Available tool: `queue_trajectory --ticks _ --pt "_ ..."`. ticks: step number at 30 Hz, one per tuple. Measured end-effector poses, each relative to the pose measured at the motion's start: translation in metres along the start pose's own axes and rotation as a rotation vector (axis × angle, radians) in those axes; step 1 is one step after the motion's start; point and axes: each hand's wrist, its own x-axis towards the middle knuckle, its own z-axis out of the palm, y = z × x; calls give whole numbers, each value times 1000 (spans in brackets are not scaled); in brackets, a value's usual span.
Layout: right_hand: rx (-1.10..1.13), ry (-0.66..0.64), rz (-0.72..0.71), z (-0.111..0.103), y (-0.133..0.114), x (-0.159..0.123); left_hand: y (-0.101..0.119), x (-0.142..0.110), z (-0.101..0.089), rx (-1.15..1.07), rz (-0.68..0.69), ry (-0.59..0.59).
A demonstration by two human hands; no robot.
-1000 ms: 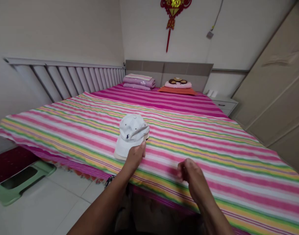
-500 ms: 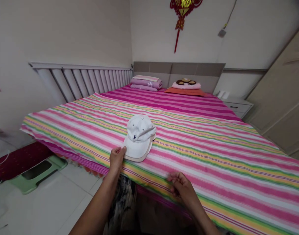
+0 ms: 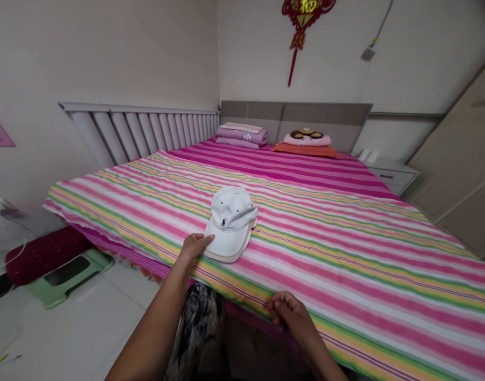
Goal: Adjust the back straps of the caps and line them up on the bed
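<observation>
A white baseball cap (image 3: 235, 211) with a small dark emblem on its front lies on the striped bed cover (image 3: 330, 243), its brim toward me. My left hand (image 3: 195, 246) pinches the left side of the brim, thumb on top and fingers underneath, where they are partly hidden. Closer to me and to the right, my right hand (image 3: 288, 312) hovers by the bed's front edge. Its fingers are loosely curled in toward the thumb, and I see nothing held in them.
Folded purple bedding (image 3: 242, 137) and a pink folded item (image 3: 307, 138) on an orange pillow (image 3: 305, 150) sit near the headboard (image 3: 325, 119). A white rail (image 3: 147, 127) borders the left side. A green stool (image 3: 68, 280) stands on the floor at left; a nightstand (image 3: 393, 174) stands at right.
My left hand has shifted from the brim's right side to its left side and taken hold there. My right hand has drawn nearer to the bed's front edge. The view has turned left.
</observation>
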Motion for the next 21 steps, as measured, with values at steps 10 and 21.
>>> queue_trajectory --ticks 10,21 --pt "-26 -23 20 4 14 2 34 -1 13 -323 -85 -310" --pt "558 68 -42 -35 -14 6 0 -76 92 -874 -91 -857"
